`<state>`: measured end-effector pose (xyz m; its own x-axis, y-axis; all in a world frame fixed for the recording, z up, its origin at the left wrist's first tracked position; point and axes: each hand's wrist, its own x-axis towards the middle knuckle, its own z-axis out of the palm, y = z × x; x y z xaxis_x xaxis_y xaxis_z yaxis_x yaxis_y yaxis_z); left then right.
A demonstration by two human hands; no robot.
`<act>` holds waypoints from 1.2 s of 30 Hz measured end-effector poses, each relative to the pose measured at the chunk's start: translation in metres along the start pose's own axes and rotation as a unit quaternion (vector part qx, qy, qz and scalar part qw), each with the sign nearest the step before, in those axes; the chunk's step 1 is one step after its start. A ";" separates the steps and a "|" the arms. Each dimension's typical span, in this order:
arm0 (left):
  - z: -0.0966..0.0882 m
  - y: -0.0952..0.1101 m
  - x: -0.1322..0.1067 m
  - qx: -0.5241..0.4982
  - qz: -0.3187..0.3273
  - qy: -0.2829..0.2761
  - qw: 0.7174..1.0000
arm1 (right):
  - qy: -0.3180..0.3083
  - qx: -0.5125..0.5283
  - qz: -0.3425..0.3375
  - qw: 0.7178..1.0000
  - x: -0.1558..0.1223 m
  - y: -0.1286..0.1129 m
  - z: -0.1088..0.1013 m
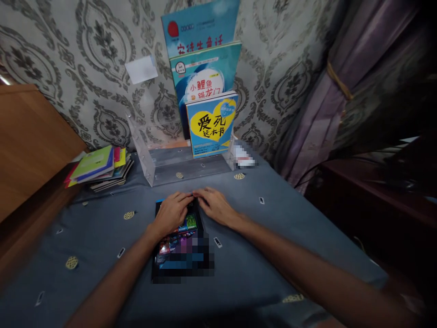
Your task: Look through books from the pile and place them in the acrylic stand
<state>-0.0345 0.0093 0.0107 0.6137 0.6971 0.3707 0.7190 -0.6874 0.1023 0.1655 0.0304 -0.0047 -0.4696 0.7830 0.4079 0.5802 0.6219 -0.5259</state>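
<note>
A dark book [170, 262] with a colourful cover lies on the cloth-covered surface in front of me; part of its cover is blurred out. My left hand [173, 212] rests over the book's upper part, with its fingers stretched toward the top right corner. From the right, my right hand [215, 207] reaches that same corner and holds the edge with its fingertips, which nearly touch the left ones. Behind both hands stands a clear acrylic rack [143, 152]. A blue book with a yellow heart [213, 125] leans upright at the rack's right side.
Behind the heart book stand a teal book [205, 68] and a taller blue book [201, 27] against the patterned wall. A pile of thin books [99, 166] lies at the left, near a wooden panel [34, 136]. A purple curtain [317, 109] hangs at the right.
</note>
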 end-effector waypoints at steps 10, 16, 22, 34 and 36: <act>0.000 0.002 0.001 0.019 -0.006 -0.022 1.000 | -0.013 0.020 -0.014 1.000 0.002 0.010 0.004; 0.001 0.000 0.000 0.013 0.000 -0.022 1.000 | 0.000 0.019 -0.027 0.999 0.001 0.010 0.004; 0.001 0.001 -0.001 0.002 0.002 -0.016 1.000 | -0.005 0.002 -0.059 0.998 0.000 0.009 0.004; -0.002 0.005 -0.001 0.005 0.018 -0.003 1.000 | -0.006 -0.039 -0.070 0.997 -0.014 0.016 0.013; -0.002 0.005 0.000 0.009 0.014 -0.001 1.000 | -0.005 -0.047 -0.080 0.996 -0.019 0.023 0.017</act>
<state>-0.0315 0.0056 0.0128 0.6349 0.6779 0.3705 0.7071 -0.7031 0.0748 0.1765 0.0292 -0.0372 -0.5673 0.6742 0.4729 0.5565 0.7371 -0.3833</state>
